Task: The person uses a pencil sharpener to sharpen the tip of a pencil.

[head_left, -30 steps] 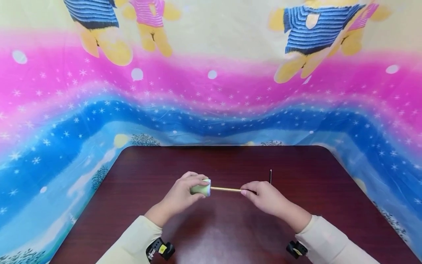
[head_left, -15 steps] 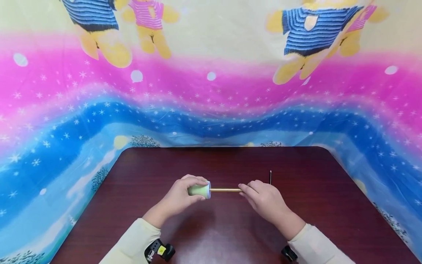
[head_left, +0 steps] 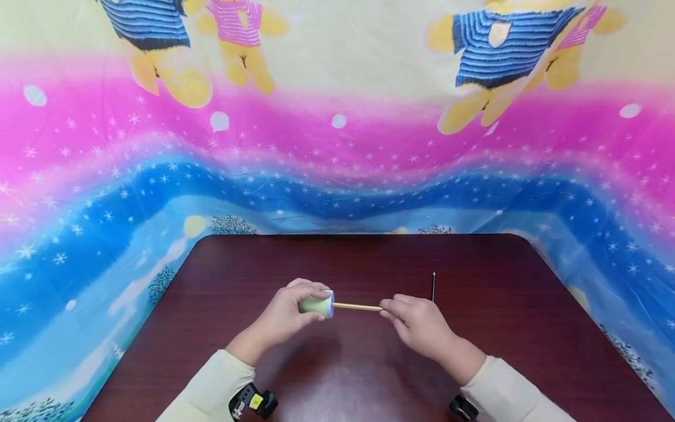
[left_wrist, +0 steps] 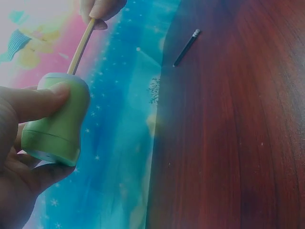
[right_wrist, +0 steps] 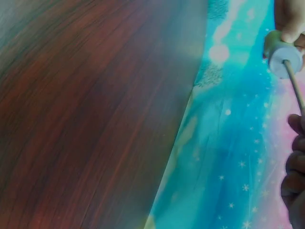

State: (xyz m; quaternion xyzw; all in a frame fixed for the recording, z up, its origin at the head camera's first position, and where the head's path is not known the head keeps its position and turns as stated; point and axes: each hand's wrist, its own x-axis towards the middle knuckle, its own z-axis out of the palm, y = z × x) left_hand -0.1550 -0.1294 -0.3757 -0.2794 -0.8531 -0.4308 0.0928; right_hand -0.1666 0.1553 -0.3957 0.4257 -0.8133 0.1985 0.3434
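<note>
My left hand (head_left: 276,322) grips a light green, waisted pencil sharpener (head_left: 314,305) with a pale lid, held sideways above the table. Thumb and fingers wrap its body, as the left wrist view shows of the sharpener (left_wrist: 59,117). A gold-coloured pencil (head_left: 357,306) has one end in the hole of the lid; that tip is hidden inside. My right hand (head_left: 424,328) pinches the pencil's other end, which its fingers cover. In the right wrist view the pencil (right_wrist: 294,83) enters the middle of the round lid.
A dark pencil (head_left: 433,286) lies on the reddish-brown table (head_left: 237,269), just beyond my right hand. A printed cloth (head_left: 337,158) hangs behind the table and along its sides. Small black wrist cameras sit below both sleeves.
The right hand has turned about the pencil, its knuckles rolling over and back, and has shifted slightly left. The sharpener has moved a little left and the pencil's tilt varies slightly.
</note>
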